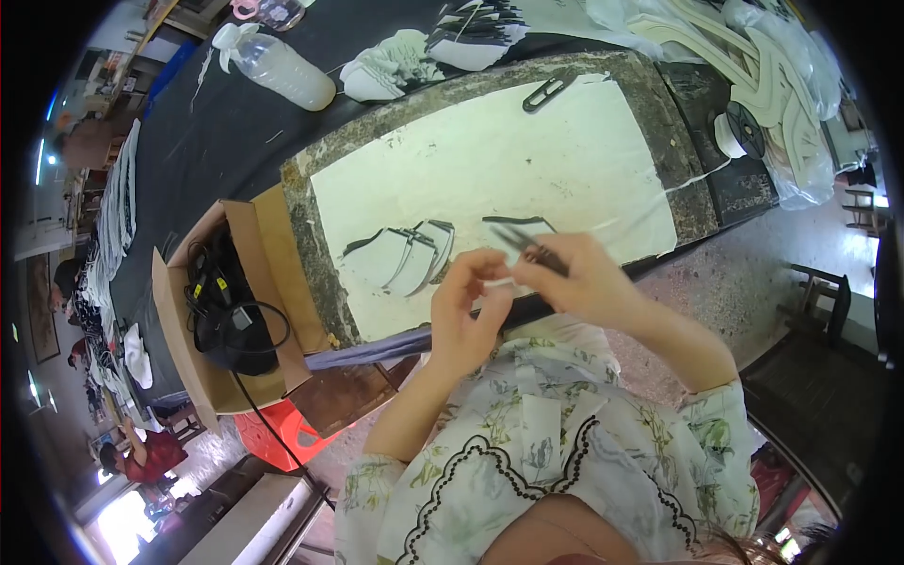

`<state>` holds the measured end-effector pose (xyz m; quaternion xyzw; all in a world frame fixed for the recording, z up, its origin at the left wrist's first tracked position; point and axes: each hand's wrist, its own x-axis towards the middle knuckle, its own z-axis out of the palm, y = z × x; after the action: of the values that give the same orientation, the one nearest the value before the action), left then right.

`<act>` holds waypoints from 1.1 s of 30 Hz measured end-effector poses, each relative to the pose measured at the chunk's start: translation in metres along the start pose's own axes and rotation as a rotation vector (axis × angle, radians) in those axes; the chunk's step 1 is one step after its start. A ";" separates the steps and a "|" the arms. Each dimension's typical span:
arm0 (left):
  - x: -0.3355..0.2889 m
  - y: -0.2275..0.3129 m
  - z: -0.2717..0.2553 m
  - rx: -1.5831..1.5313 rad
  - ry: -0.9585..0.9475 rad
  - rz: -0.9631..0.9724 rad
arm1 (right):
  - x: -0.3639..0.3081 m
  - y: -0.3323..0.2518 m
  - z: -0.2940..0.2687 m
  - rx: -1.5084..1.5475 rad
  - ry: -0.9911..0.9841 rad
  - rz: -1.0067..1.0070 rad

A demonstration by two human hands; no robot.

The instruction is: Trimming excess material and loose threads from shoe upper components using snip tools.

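Note:
Near the front edge of the white-covered board (pixel 443 160), my right hand (pixel 589 273) grips a small pair of dark thread snips (pixel 513 237), its blades pointing to the far left. My left hand (pixel 463 311) is close beside it, fingers curled toward the thumb; a small whitish bit shows between the hands, too blurred to name. Just beyond the snips lies a white fabric piece with a black edge (pixel 518 222). Left of my hands, several similar white pieces with black trim (pixel 410 259) overlap on the board.
An open cardboard box (pixel 179 320) with black cables stands left of the board. Behind it are a plastic bottle (pixel 282 73) and stacks of fabric pieces (pixel 391 68). A black slotted tool (pixel 543 94) lies on the board; a thread spool (pixel 737 130) sits at right beside cream shaped pieces (pixel 772 75).

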<state>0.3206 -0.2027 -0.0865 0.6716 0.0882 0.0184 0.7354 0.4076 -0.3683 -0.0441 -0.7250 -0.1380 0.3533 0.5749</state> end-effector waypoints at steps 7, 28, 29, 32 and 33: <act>-0.006 -0.014 -0.011 0.278 0.102 -0.041 | -0.019 -0.006 0.008 -0.181 0.126 -0.037; 0.000 -0.038 0.005 1.019 -0.209 0.538 | 0.032 0.028 -0.016 -0.067 0.129 0.081; 0.000 -0.039 0.009 1.017 -0.211 0.535 | 0.037 0.028 -0.015 -0.056 0.086 0.055; 0.001 -0.035 0.013 1.064 -0.213 0.574 | 0.047 0.040 -0.011 -0.140 0.122 0.042; 0.000 -0.038 0.011 1.067 -0.211 0.573 | 0.049 0.038 -0.010 -0.141 0.122 0.044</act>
<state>0.3189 -0.2167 -0.1228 0.9423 -0.1722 0.1020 0.2682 0.4418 -0.3576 -0.0965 -0.7867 -0.1111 0.3104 0.5219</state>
